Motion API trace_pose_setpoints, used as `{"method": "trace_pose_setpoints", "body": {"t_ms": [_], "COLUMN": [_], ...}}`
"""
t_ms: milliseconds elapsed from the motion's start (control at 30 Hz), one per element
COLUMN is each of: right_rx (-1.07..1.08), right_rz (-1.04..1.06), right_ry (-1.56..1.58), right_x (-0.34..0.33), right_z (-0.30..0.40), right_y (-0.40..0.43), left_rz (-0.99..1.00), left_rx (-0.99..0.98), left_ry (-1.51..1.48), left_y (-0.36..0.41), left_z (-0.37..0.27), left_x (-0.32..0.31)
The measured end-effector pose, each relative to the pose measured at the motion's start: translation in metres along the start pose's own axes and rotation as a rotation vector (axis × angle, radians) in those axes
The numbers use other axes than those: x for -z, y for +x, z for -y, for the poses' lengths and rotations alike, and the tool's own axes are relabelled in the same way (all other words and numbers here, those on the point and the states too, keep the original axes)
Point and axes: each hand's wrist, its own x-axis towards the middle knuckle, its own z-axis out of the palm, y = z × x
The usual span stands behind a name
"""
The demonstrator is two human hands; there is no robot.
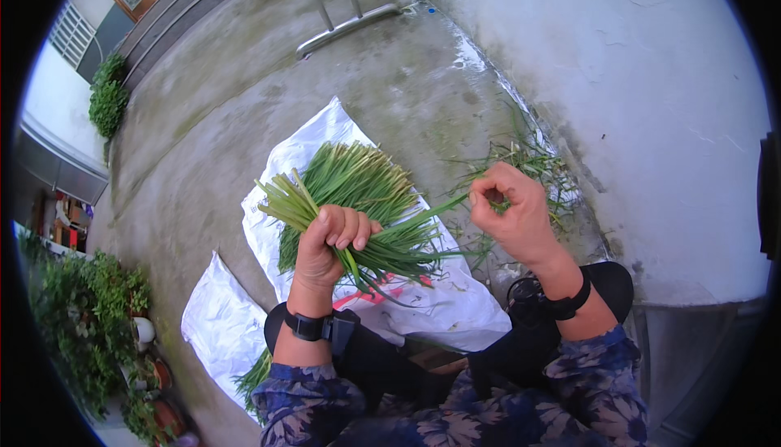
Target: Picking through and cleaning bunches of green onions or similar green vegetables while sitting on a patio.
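Observation:
My left hand (334, 241) is closed around a bunch of green garlic chives (284, 202), the pale cut stems up and to the left, the leaves drooping to the right. Between the thumb and forefinger of my right hand (512, 212) is the tip of a long green leaf (439, 209), which stretches taut from the bunch. Below and beyond my left hand lies a large pile of chives (360, 172) with its stem ends lined up. The pile rests on a white woven plastic sack (268, 169) with red printing on it.
Loose leaf scraps (537, 160) lie on the concrete floor (201, 160) by the white wall (640, 81). A second white sack (223, 319) with more chives (253, 380) is at my left. Farther off are a metal stand (348, 29) and potted plants (91, 306).

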Motion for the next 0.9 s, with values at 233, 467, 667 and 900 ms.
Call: {"method": "trace_pose_setpoints", "body": {"t_ms": [233, 467, 667, 900], "right_rx": [-0.237, -0.502, -0.129, -0.134], "right_rz": [-0.175, -0.06, -0.178, 0.225], "right_ry": [0.025, -0.921, -0.48, -0.27], "right_x": [0.037, 0.075, 0.046, 0.025], "right_z": [-0.051, -0.051, -0.018, -0.009], "right_y": [0.015, 0.011, 0.009, 0.0], "left_rz": [-0.453, -0.71, -0.746, -0.77], "left_rx": [0.044, -0.046, -0.088, -0.115], "left_ry": [-0.46, -0.55, -0.604, -0.647], "left_y": [0.009, 0.009, 0.011, 0.008], "left_z": [0.0, 0.001, 0.007, 0.008], "left_x": [0.012, 0.04, 0.049, 0.054]}}
